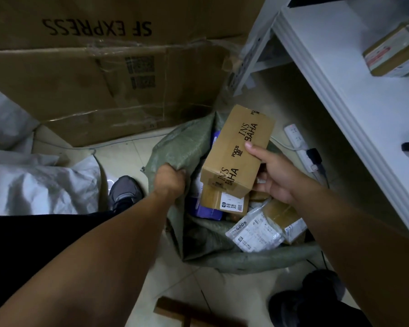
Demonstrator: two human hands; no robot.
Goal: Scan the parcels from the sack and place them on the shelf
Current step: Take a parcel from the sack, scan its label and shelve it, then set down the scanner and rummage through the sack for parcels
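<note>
A green woven sack [172, 147] stands open on the floor, holding several parcels. My left hand [168, 179] grips the sack's left rim in a fist. My right hand [273, 175] holds a brown cardboard box [237, 151] printed "INS BAHA" above the sack's mouth, thumb on its top face, fingers underneath. Below it in the sack lie a smaller brown box with a white label [224, 201], a purple packet [208, 212] and a white plastic mailer marked "4005" [253, 232]. The white shelf [354, 107] runs along the right.
Large SF Express cartons [99, 67] lean against the back. White sacks [33, 182] lie at left. A power strip [300, 145] with cables sits on the floor by the shelf. One taped parcel [394, 53] rests on the shelf. My shoes [124, 192] flank the sack.
</note>
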